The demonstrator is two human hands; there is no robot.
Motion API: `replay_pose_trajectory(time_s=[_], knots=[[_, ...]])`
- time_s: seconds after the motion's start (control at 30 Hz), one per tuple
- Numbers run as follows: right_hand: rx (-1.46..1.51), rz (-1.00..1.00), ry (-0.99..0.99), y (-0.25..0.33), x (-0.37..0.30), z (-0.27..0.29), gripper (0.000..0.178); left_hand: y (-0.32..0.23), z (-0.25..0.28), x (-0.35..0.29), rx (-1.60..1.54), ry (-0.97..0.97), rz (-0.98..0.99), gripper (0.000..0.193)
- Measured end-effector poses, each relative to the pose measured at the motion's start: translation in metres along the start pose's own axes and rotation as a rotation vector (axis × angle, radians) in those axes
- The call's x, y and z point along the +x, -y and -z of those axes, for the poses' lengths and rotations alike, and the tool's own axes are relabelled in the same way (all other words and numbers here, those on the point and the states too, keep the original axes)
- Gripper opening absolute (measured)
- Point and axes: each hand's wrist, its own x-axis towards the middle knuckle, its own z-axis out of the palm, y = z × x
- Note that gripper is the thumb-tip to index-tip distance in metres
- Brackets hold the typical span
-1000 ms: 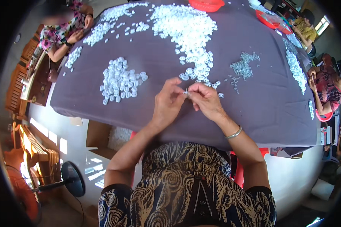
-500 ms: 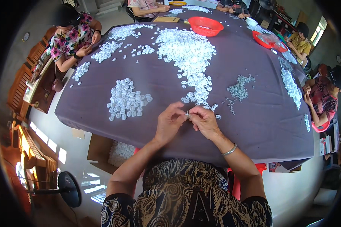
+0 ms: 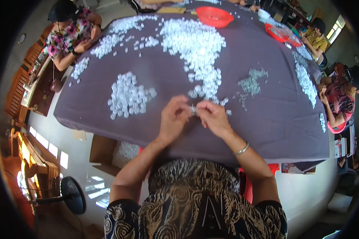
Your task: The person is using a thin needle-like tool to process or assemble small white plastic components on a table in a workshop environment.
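Note:
My left hand (image 3: 174, 118) and my right hand (image 3: 214, 118) meet over the near part of the table, fingertips almost touching. Both are closed in a pinch on a small whitish plastic piece (image 3: 193, 110), blurred and partly hidden by the fingers. Just beyond them, a trail of small white plastic pieces (image 3: 206, 83) widens into a large heap (image 3: 193, 38). To the left lies a separate pile of similar white pieces (image 3: 128, 97). On the right is a loose pile of thin grey-green slivers (image 3: 250, 83), too small to name.
A dark cloth covers the table (image 3: 267, 131). At its far side stands a red plastic basket (image 3: 214, 18), with another red tray (image 3: 276, 35) to the right. Several people sit around the edges with their own piles. Below on the left are a cardboard box (image 3: 103, 153) and a fan (image 3: 72, 196).
The view has tilted, so the table and piles sit higher in the picture. My hands stay together at the same spot by the trail, fingers now blurred by motion.

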Motion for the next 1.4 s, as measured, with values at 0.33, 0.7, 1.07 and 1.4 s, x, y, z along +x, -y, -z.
replay_pose_trajectory(time_s=[0.33,0.7,1.07,1.4], knots=[[-0.26,0.327,-0.276,-0.002,0.017,0.015,0.005,0.008,0.018,0.017,0.026,-0.16,-0.022,0.027],[-0.378,0.312,-0.255,-0.005,0.015,0.02,0.005,0.021,0.019,0.013,0.029,-0.183,-0.056,0.029],[-0.599,0.386,-0.25,0.0,0.015,0.029,0.008,0.022,0.017,0.012,0.016,-0.132,0.003,0.029],[-0.88,0.392,-0.08,0.001,0.013,0.035,0.01,0.022,0.017,0.012,0.011,-0.126,0.056,0.03]])
